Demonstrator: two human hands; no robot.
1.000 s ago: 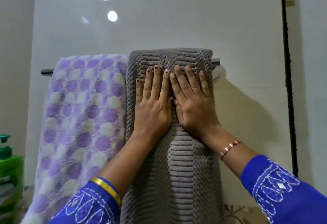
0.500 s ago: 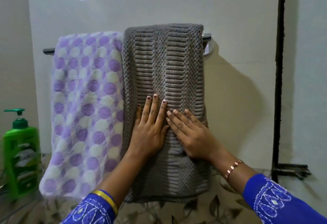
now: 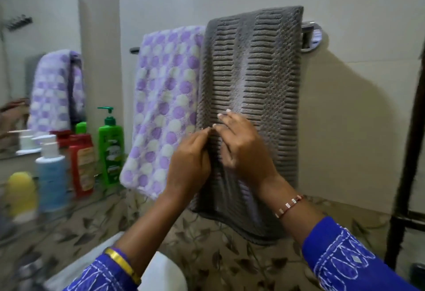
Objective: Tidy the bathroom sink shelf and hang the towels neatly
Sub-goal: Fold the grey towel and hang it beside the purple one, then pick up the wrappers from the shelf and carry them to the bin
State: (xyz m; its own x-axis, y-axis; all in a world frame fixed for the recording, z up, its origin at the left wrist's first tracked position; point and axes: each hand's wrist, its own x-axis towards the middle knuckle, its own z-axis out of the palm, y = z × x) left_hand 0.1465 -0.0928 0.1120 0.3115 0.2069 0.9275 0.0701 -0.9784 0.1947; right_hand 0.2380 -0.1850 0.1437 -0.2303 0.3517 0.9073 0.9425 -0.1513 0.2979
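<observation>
A grey ribbed towel [image 3: 264,79] hangs folded over the chrome towel bar [image 3: 310,35] on the wall. To its left, on the same bar, hangs a white towel with purple dots [image 3: 165,97]. My left hand [image 3: 190,159] is at the grey towel's lower left edge, fingers curled and pinched on that edge. My right hand [image 3: 243,150] lies beside it on the towel's front, fingers stretched up and left. The two hands touch at the fingertips. The grey towel's bottom hem swings out from the wall.
On the shelf at left stand a green pump bottle [image 3: 110,150], a red bottle [image 3: 81,164], a blue bottle [image 3: 50,175] and a yellow container [image 3: 20,191], all blurred. A mirror [image 3: 41,37] hangs above them. The white sink [image 3: 165,274] is below; a dark pipe [image 3: 409,152] runs down the right.
Both hands slid down the grey towel from near the bar to its lower left edge. The left hand went from flat to pinched. The view swung left, showing shelf and mirror.
</observation>
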